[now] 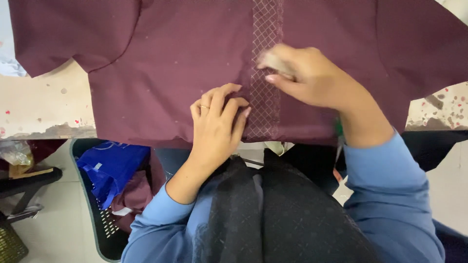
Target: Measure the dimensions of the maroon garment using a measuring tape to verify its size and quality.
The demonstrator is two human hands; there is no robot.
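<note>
Tabletop: pale and worn tabletop [44, 104], flecked with red and grey spots, showing at the left and right edges of the frame; a tiled floor lies below it.
Head view, garment: a maroon shirt [161, 73] lies spread flat across the upper half of the frame, one sleeve reaching to the upper left, its hem hanging just over the tabletop's near edge.
Band: a patterned strip [265, 92] with a diamond grid runs down the middle of the shirt, from the top of the frame to the hem.
Left hand: the left hand [217, 122], a ring on one finger, is curled shut, fingertips pressing the cloth just left of the strip near the hem.
Right hand: the right hand [304, 75] sits on the strip higher up, fingers pinched together; they are blurred, so I cannot tell whether they grip anything small.
Progress: the shirt looks assembled, and the hands are busy on the lower strip only; what remains I cannot tell.
Lower left: a blue bag [109, 168] lies in a dark basket [105, 229] on the floor.
</note>
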